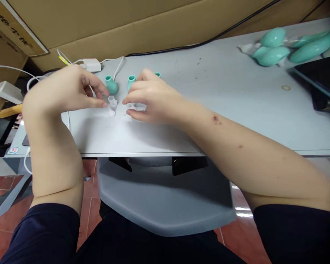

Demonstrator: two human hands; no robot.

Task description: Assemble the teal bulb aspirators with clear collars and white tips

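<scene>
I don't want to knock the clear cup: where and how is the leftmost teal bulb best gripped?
Probably by the round body of the leftmost teal bulb, pinched across its sides: it swells below a narrower neck, and the open mouth faces up. Come from the left, where the fingers of the left hand are near; the clear cup sits close in front.

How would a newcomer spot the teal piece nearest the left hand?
On the pale grey table, find the left hand. Just to its right, behind a small translucent cup, stands the teal piece. Unlike the two teal neighbours to its right, partly hidden by the right hand, its open mouth and rounded body both show.
</scene>
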